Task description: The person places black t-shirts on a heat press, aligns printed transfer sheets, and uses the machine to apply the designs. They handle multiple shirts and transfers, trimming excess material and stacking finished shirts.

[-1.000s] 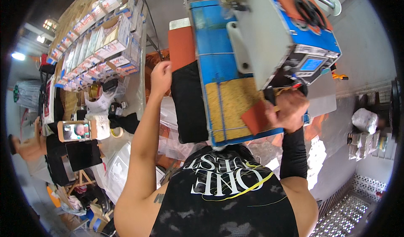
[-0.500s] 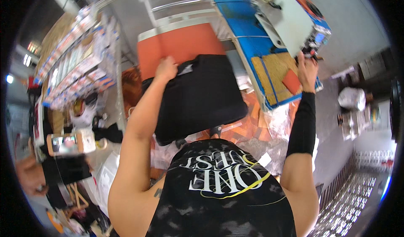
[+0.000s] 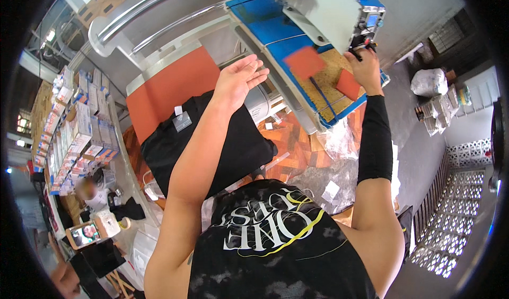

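My left hand (image 3: 238,84) is raised beside the blue machine bed (image 3: 257,26), fingers apart and holding nothing. A blurred orange square (image 3: 305,63) hangs just beyond its fingertips, over the bed. My right hand (image 3: 366,68) has its fingers curled on a black handle (image 3: 360,55) below the machine's control box (image 3: 371,15). Beside that hand another orange square (image 3: 347,84) lies on the cork-coloured board (image 3: 323,100). A folded black garment (image 3: 252,142) with a small tag covers part of an orange platen (image 3: 167,79), partly hidden by my left forearm.
Stacked cartons (image 3: 79,129) and a propped phone (image 3: 86,232) stand on the side table at left. Another person's arm (image 3: 63,275) shows at lower left. Metal rails (image 3: 127,26) run behind the platen. White sacks (image 3: 428,81) and a barred railing (image 3: 432,203) are at right.
My left hand has left the garment and moved up and right, opening. A second, blurred orange square now shows above the board. The whole view has shifted.
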